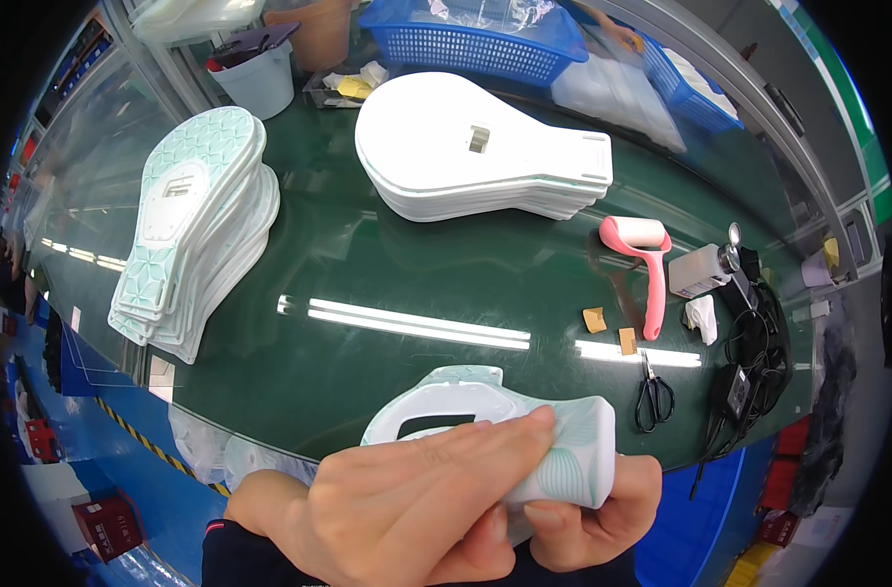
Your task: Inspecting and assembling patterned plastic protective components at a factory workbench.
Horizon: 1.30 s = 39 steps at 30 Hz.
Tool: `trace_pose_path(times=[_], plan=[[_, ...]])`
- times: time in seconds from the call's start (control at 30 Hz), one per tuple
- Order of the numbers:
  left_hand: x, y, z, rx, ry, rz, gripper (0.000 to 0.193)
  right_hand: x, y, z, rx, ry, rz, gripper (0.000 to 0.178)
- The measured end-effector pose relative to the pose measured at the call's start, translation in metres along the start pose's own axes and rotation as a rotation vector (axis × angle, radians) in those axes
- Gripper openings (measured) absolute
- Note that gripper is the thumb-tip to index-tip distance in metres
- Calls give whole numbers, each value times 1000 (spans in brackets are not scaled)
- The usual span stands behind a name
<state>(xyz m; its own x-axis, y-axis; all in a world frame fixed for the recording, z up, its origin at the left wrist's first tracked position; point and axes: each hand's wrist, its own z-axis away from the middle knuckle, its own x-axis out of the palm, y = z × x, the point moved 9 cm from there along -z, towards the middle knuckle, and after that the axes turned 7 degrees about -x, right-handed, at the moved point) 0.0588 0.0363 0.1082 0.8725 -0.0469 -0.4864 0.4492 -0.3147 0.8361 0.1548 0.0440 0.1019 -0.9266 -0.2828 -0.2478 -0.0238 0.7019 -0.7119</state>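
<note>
Head view: both hands are low centre, at the near edge of the green table (387,264). Left hand (407,509) lies flat over a white plastic panel (554,440) with a pale teal pattern, fingers together and pressed along its top face, fingertips reaching toward the right end. Right hand (588,519) is under the panel, fingers curled up around its lower right edge, clamped on it. Panel is off the table, held between both hands, with its cut-out end pointing away from the person.

Left on the table: a stack of teal-patterned panels (197,225), fanned. Centre back: a stack of plain white bulb-shaped panels (466,157). Right of that: a pink hand roller (642,264), black scissors (651,396) near the table edge, two small tan scraps (610,331) between them. Blue basket (475,44) at the back, white bin (260,78) back left.
</note>
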Motion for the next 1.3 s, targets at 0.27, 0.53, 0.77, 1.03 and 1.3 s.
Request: trace_pose_path(times=[0.27, 0.53, 0.77, 1.03, 1.3], plan=[[-2, -1, -1, 21, 42, 4, 44, -27, 14, 40, 178, 362, 45, 37], [-3, 1, -8, -1, -21, -2, 45, -3, 8, 5, 69, 110, -2, 35], [8, -13, -7, -236, -189, -3, 44, -14, 13, 7, 34, 382, -243, 27], [9, -21, -4, -305, -223, 96, 48, -15, 16, 5, 88, 377, -286, 20], [13, -18, -11, -304, -243, 82, 46, -15, 17, 7, 88, 375, -229, 18]])
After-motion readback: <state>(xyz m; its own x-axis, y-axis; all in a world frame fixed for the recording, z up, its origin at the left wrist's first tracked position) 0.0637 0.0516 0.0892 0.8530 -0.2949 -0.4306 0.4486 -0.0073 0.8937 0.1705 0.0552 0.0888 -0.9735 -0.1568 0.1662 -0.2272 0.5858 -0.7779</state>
